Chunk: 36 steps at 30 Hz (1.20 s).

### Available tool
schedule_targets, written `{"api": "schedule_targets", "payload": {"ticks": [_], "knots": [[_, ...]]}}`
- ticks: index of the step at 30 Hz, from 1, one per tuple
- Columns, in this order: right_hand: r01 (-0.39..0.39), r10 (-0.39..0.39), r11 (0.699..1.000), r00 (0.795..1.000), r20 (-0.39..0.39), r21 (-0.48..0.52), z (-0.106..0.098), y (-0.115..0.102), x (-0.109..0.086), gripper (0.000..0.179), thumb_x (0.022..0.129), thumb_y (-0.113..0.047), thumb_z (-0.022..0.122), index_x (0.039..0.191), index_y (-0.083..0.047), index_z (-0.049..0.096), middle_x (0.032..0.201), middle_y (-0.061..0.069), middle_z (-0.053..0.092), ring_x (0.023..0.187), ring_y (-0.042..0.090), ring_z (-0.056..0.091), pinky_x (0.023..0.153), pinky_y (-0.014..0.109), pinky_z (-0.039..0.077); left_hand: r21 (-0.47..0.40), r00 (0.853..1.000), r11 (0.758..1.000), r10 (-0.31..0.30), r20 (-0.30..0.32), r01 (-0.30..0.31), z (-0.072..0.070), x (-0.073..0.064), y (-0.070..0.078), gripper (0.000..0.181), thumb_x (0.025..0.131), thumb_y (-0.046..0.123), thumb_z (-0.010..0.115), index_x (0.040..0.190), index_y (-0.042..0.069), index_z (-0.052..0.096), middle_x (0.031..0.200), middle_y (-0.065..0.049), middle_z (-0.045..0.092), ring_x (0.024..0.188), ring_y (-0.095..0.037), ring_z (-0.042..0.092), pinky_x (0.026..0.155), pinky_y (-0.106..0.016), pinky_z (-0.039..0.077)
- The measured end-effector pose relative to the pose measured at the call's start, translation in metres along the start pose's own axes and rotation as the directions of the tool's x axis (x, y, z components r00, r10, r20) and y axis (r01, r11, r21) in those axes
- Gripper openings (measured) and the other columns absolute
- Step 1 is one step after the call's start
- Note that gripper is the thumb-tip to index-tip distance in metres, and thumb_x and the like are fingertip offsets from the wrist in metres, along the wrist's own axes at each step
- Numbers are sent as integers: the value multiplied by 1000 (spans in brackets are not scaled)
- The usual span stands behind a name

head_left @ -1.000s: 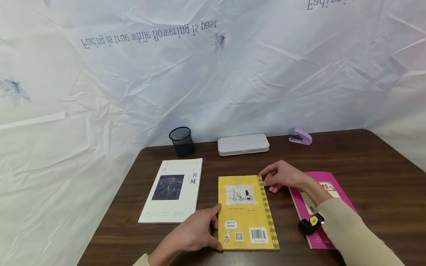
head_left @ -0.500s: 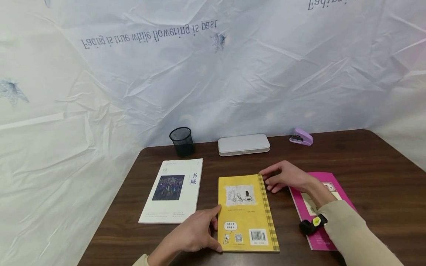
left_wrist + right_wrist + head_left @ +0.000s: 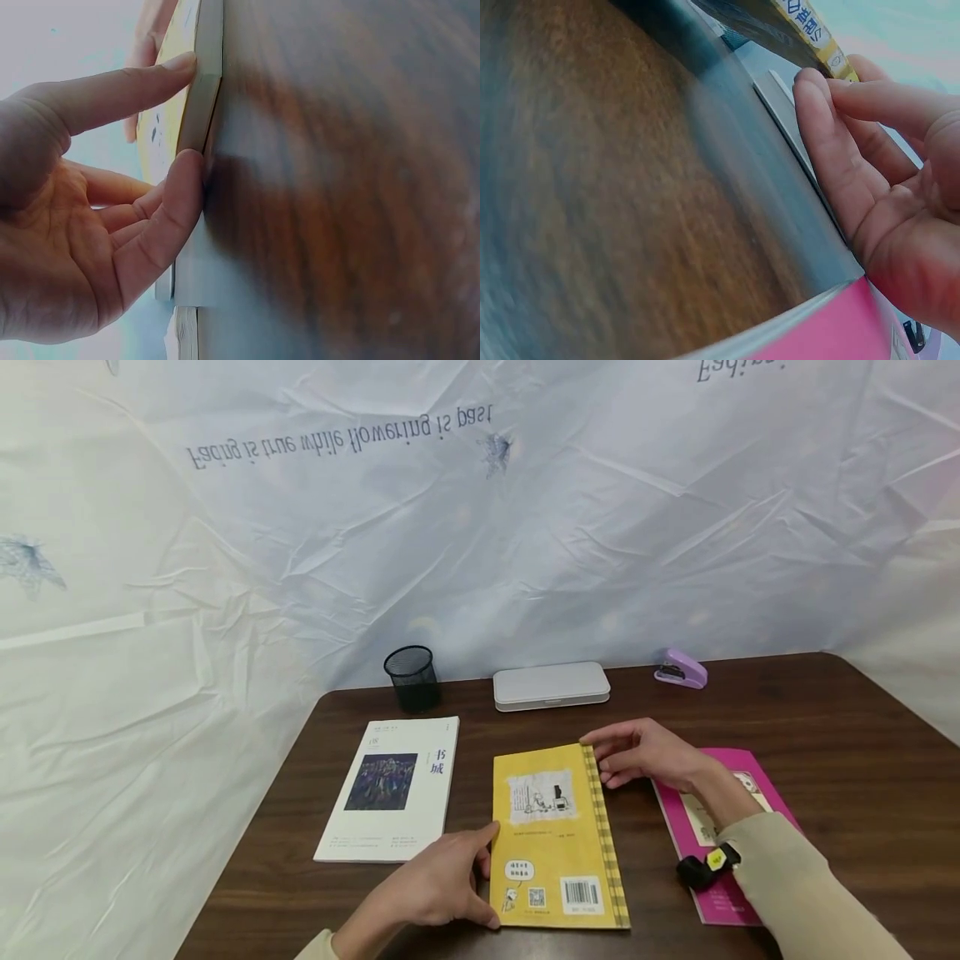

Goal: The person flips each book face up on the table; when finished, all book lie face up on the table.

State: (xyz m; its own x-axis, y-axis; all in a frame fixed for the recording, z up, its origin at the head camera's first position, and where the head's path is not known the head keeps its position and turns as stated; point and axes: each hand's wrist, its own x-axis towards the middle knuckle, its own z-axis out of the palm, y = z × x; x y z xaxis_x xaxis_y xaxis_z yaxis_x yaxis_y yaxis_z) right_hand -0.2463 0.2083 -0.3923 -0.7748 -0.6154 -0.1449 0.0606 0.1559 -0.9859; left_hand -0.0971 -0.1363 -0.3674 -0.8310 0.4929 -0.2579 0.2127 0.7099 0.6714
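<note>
A pale, creased sheet with printed dark lettering (image 3: 525,543) forms the backdrop behind everything. In front of it spreads a dark brown wood-grain table (image 3: 847,727). On it, before the person, is a yellow paperback book with a barcode and a checked spine strip (image 3: 547,852); it is tilted, its far right corner raised above the tabletop. Left of the yellow book and well clear of it lies a white book with a dark picture on its cover (image 3: 386,789). Right of the yellow book lies a bright pink book with a cream panel (image 3: 676,817), partly hidden beneath the arm. A flat white rectangular case (image 3: 552,685) sits behind the yellow book.

The left hand (image 3: 446,881) is at the yellow book's near left side, gripping it with bent fingers and thumb. The right hand (image 3: 641,753) pinches the raised corner between thumb and fingers.

A black mesh cylindrical cup (image 3: 414,681) stands behind and to the left of the yellow book. A lilac stapler (image 3: 681,669) rests behind and to its right.
</note>
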Motion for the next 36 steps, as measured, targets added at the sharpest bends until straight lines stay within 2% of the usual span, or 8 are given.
{"api": "schedule_targets", "payload": {"ticks": [7, 13, 22, 28, 32, 36], "knots": [[25, -27, 998, 999, -43, -50, 4, 3, 3, 49, 96, 1, 72, 142, 9, 59, 114, 14, 76, 87, 20, 77, 82, 39, 66, 4, 1000, 1000, 23, 5, -23, -1, -2, -1, 107, 68, 15, 101, 157, -2, 44, 87, 10, 57, 66, -1, 52, 62, -19, 48], [50, -55, 994, 998, -44, -96, 7, -4, 2, 49, 96, 0, 73, 140, 13, 59, 116, 22, 76, 86, 19, 78, 80, 39, 66, -18, 999, 999, 33, 15, -33, -2, -2, -3, 109, 68, 16, 101, 158, -3, 42, 88, 10, 57, 68, -1, 54, 62, -18, 49], [30, -38, 993, 997, -67, -114, 4, -7, -1, 49, 97, -4, 74, 141, 11, 59, 115, 18, 79, 88, 23, 80, 79, 43, 66, 66, 1000, 997, -27, -1, 27, -2, 0, -2, 118, 66, 33, 102, 162, 2, 39, 99, 7, 55, 83, -5, 50, 78, -22, 45], [43, -52, 993, 995, -85, -106, 3, -8, -2, 50, 98, -5, 73, 142, 12, 58, 114, 16, 79, 88, 25, 80, 79, 44, 66, 91, 996, 992, -86, -19, 88, 2, 1, 1, 121, 65, 38, 102, 163, 7, 39, 115, 2, 58, 90, -8, 51, 87, -27, 49], [54, -63, 994, 994, -90, -93, 3, -7, -2, 50, 98, -6, 74, 141, 13, 58, 111, 13, 80, 88, 25, 80, 80, 45, 65, 108, 994, 989, -101, -38, 105, 2, 1, 2, 121, 65, 37, 101, 164, 8, 38, 124, -4, 57, 90, -11, 52, 86, -28, 50], [57, -66, 995, 992, -109, -87, 4, -7, -2, 49, 97, -6, 76, 140, 12, 60, 109, 11, 80, 87, 25, 80, 80, 46, 65, 126, 993, 986, -105, -52, 111, 3, 0, 3, 117, 67, 36, 100, 163, 8, 39, 123, -5, 56, 89, -12, 52, 83, -28, 49]]}}
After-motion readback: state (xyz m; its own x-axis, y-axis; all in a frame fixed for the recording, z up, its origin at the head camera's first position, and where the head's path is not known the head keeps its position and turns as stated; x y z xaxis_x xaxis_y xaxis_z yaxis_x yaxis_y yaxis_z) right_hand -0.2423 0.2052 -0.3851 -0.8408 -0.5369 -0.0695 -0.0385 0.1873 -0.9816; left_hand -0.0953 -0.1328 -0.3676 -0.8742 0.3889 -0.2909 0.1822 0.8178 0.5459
